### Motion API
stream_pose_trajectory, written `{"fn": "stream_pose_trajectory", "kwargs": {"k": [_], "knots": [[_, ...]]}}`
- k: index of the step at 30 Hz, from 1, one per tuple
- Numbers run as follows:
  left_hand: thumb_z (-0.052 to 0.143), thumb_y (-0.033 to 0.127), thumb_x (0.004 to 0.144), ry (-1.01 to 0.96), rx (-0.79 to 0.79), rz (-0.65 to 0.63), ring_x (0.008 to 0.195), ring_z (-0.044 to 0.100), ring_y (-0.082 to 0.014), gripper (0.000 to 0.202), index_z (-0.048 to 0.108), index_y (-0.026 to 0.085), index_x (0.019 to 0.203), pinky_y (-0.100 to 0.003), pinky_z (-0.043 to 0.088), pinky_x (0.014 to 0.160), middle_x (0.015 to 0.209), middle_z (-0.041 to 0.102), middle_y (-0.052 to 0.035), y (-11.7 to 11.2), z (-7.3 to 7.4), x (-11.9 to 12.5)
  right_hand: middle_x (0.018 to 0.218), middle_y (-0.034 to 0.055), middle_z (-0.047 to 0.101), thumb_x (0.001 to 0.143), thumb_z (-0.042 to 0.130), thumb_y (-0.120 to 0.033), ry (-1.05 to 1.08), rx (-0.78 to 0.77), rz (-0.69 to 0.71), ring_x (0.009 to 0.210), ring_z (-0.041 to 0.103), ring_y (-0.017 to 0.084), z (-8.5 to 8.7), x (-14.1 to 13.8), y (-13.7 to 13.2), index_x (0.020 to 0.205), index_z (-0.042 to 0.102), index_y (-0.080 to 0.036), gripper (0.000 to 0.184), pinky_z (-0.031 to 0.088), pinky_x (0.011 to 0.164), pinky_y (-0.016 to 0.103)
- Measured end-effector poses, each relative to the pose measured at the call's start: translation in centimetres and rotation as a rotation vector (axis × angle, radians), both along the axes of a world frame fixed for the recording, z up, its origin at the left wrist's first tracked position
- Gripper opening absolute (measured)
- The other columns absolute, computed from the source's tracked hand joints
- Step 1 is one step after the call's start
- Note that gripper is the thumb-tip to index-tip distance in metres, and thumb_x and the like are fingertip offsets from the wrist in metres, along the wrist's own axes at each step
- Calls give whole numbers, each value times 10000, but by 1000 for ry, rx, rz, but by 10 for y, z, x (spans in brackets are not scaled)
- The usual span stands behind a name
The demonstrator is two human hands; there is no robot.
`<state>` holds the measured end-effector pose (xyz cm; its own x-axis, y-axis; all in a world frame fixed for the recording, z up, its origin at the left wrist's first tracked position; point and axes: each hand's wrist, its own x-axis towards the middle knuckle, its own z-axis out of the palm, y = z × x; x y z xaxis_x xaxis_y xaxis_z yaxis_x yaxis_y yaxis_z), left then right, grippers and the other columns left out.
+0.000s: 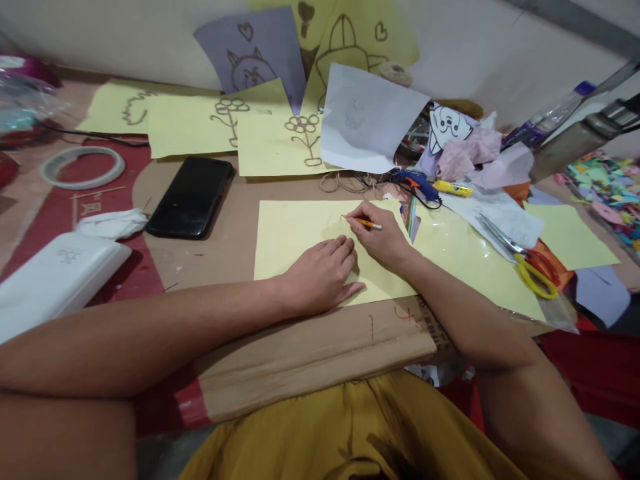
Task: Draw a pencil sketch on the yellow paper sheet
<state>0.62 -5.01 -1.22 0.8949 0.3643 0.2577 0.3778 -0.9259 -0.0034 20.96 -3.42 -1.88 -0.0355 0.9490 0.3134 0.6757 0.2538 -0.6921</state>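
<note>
The right hand grasps a pencil between thumb and fingers, with the tip down at a yellow sheet. The left hand grips nothing; it rests palm down on the same sheet, its fingertips near the right hand. The sheet lies flat on cardboard directly in front of the person. Any line on it is too faint to confirm.

To the right, partly beside the right forearm, a second yellow sheet lies under clear plastic. Yellow-handled scissors rest across its right side. Beyond the right hand are a blue glue gun and a yellow tube, close together.

To the left lie a black phone, a roll of tape and, near the left forearm, a white case. Past the working sheet, a yellow page bearing a flower drawing sits just beside a white paper with faint marks. Behind these, a purple sheet with a horned figure leans against the wall
</note>
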Motion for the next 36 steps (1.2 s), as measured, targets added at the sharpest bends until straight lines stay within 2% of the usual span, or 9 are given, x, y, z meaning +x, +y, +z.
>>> {"fn": "stream_pose_trajectory", "kwargs": {"k": [12, 25, 36], "knots": [[522, 522, 1045, -5, 19, -14, 1340, 616, -367, 640, 649, -38, 1328, -431, 516, 1097, 1383, 663, -260, 1, -1, 0, 838, 3, 715, 939, 596, -296, -4, 19, -8, 765, 624, 159, -2, 0, 2, 870, 646, -231, 107, 472, 725, 309], [551, 503, 1035, 2, -39, -13, 1365, 597, -376, 626, 646, -40, 1331, -453, 494, 1128, 1408, 637, -284, 0, 1, 0, 827, 2, 710, 940, 607, -282, -7, 29, -28, 763, 623, 157, 1, 1, 2, 853, 646, -228, 110, 469, 728, 305], [509, 525, 1049, 32, -23, -5, 1373, 591, -371, 649, 635, -37, 1347, -439, 489, 1137, 1430, 631, -260, 1, 1, 0, 829, 12, 721, 938, 603, -286, -7, 18, -41, 766, 623, 169, 3, 1, 3, 852, 634, -237, 104, 486, 739, 328]]}}
